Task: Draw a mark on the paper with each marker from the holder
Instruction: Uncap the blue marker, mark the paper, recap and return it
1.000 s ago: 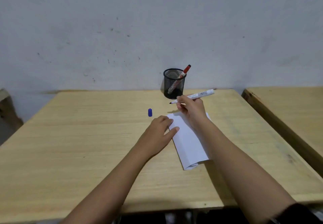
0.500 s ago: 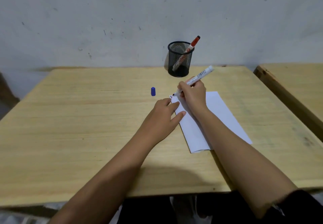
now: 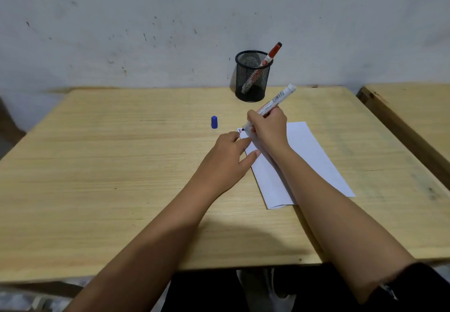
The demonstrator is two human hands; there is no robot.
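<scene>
A white sheet of paper (image 3: 314,155) lies on the wooden table (image 3: 121,165). My right hand (image 3: 269,129) grips an uncapped white marker (image 3: 277,99), with its dark tip touching the paper's far left corner beside small red and blue marks. My left hand (image 3: 229,160) lies flat, with its fingertips pressing the paper's left edge. The marker's blue cap (image 3: 214,122) stands on the table to the left of the paper. A black mesh holder (image 3: 253,77) at the table's back edge holds a red-capped marker (image 3: 267,59).
A grey, spotted wall rises directly behind the table. A second wooden table (image 3: 414,107) stands to the right across a narrow gap. Bare tabletop spreads to the left of my arms.
My right hand has lowered the marker from above the holder's base down to the paper's corner, tilting it steeper. The camera has tilted downward, and my left hand stays on the paper.
</scene>
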